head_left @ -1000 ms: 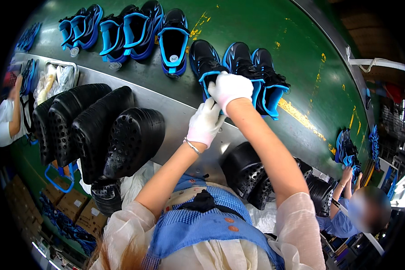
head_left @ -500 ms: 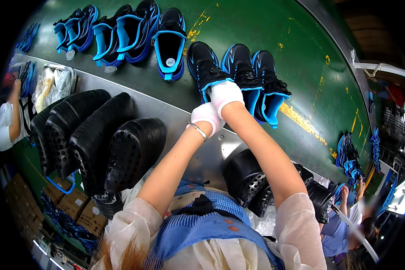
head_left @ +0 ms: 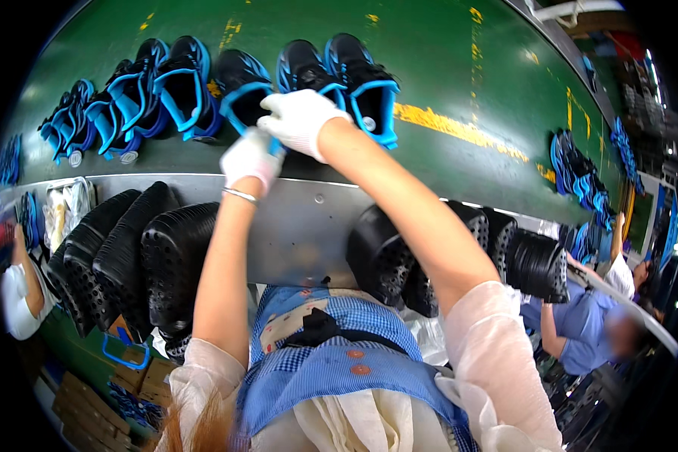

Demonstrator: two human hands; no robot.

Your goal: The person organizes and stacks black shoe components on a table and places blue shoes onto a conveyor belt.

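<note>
Both my hands wear white gloves and work at one black sneaker (head_left: 241,71) with a bright blue lining, its toe pointing away from me. My left hand (head_left: 251,160) is closed at the heel, slightly blurred, and hides the heel edge. Over the right side of the collar, my right hand (head_left: 303,122) has its fingers curled; what lies between them is hidden. To the right stand two more sneakers, one partly behind my right hand (head_left: 303,68) and another sneaker (head_left: 361,79) with a pale round spot inside. A further sneaker (head_left: 182,83) stands to the left.
The shoes stand on a green belt (head_left: 444,90) with yellow marks, edged by a metal ledge (head_left: 294,226). Stacked black perforated forms (head_left: 177,260) flank me on the left, more black forms (head_left: 384,252) on the right. A tray (head_left: 68,203) holds plastic bags. Another person (head_left: 580,324) sits at right.
The view has shifted, and the shoes and my hands now appear farther left. My hands have moved slightly apart at the same sneaker; my right hand has drawn up from the collar opening.
</note>
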